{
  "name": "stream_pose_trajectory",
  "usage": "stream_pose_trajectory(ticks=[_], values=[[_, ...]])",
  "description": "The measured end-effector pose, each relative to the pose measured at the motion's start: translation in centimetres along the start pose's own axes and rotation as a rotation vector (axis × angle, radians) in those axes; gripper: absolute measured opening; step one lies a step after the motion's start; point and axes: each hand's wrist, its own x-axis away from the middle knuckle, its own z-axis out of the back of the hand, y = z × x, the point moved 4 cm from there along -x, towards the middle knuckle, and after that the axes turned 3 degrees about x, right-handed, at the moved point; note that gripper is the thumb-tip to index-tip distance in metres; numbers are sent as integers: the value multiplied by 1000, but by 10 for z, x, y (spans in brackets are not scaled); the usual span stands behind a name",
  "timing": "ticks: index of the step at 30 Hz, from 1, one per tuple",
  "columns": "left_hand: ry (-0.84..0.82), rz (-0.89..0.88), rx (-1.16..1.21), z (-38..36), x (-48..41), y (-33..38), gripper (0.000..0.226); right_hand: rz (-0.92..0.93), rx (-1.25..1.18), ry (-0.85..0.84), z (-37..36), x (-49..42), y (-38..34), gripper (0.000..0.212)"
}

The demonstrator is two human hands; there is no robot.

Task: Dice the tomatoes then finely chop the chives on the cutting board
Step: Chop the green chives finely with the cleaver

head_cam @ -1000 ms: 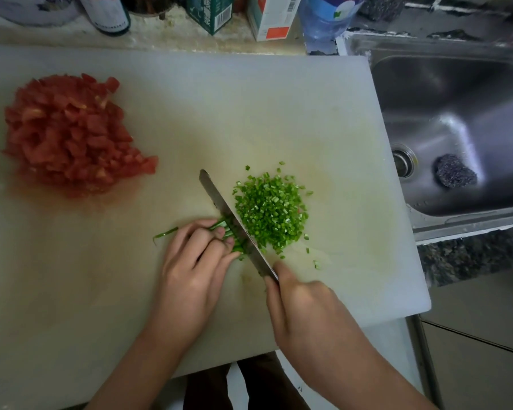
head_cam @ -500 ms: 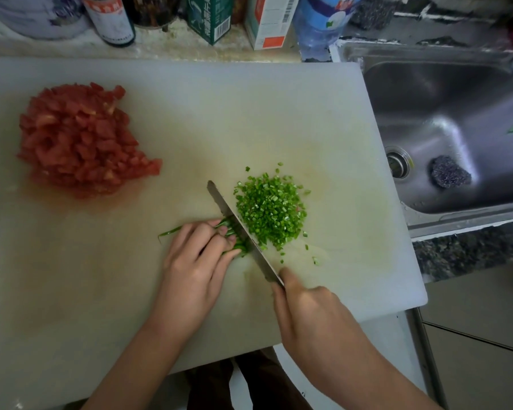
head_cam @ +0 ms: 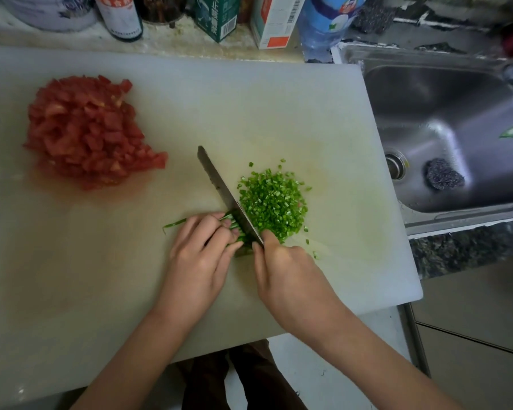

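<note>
Head view: left grip [head_cam: 196,261] pins chives [head_cam: 174,224], right grip [head_cam: 290,273] holds your knife [head_cam: 219,184]. Tomatoes [head_cam: 86,131] lie well left; sink [head_cam: 444,93] flanks the cutting board's [head_cam: 279,113] right.

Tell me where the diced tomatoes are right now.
In the head view, the diced tomatoes lie heaped on the far left of the cutting board, well left of the knife and the chopped chives.

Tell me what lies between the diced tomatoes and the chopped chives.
Head view: the knife crosses that stretch; otherwise bare board.
</note>
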Motion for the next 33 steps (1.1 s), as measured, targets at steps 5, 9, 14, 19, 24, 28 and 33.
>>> stream_pose_trajectory(ticks=[5,9,14,19,24,28,33], values=[[-8,-16,14,1,2,1,12,-91,26,-55,-2,30,11,27],[-4,-16,-7,0,1,-1,12,-10,-43,94,-3,3,1,22],[-6,-31,9,1,4,-1,14,-21,-69,97,-7,16,8,18],[4,-40,7,0,2,-1,19,-37,-133,74,3,14,14,16],[-2,-41,-1,0,4,-1,14,-40,-206,59,21,-8,19,25],[9,-58,-2,0,2,-2,17,-85,-444,33,43,-2,32,29],[11,-52,5,-1,4,-5,20,-115,-378,43,65,4,43,33]])
